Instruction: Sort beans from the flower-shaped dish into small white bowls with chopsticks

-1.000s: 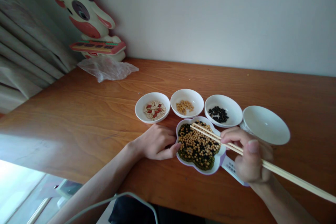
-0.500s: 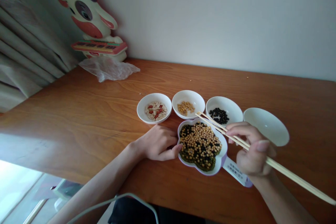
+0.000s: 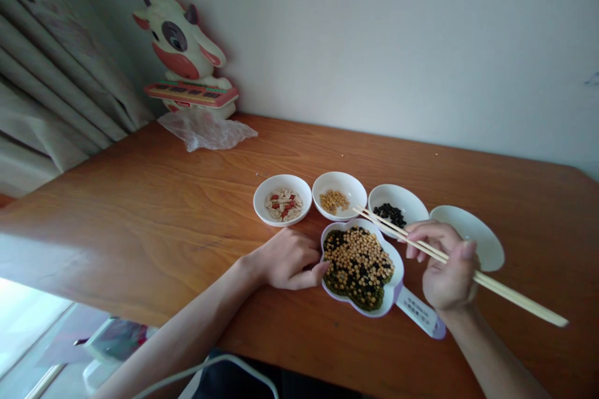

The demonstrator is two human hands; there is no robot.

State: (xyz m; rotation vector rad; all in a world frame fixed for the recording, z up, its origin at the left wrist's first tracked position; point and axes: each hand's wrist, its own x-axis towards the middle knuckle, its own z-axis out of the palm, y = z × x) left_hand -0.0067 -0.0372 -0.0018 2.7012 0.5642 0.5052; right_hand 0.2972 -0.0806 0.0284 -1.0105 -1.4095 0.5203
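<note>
Two chopsticks (image 3: 496, 285), gripped in right hand (image 3: 444, 283); tips shifted off the beans (image 3: 358, 255) toward yellow-bean bowl (image 3: 354, 192), leaving beans untouched. Left hand (image 3: 294, 262): half curled at dish (image 3: 398, 262) rim, hold unclear. Dish: on counter (image 3: 187, 212).

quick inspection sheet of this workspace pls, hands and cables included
Surface: brown wooden table, small specks toward the back
Things: flower-shaped dish of mixed beans; behind it, four white bowls in a row, three holding, from left, pale and red pieces, yellow beans, black beans
Clutter: crumpled clear plastic bag by the cow-shaped toy keyboard
Hands: left hand at the dish's rim; right hand holds chopsticks, tips near its far rim
Cables: pale cable crossing the left forearm
Surroundings: beige curtain at left, plain wall behind
</note>
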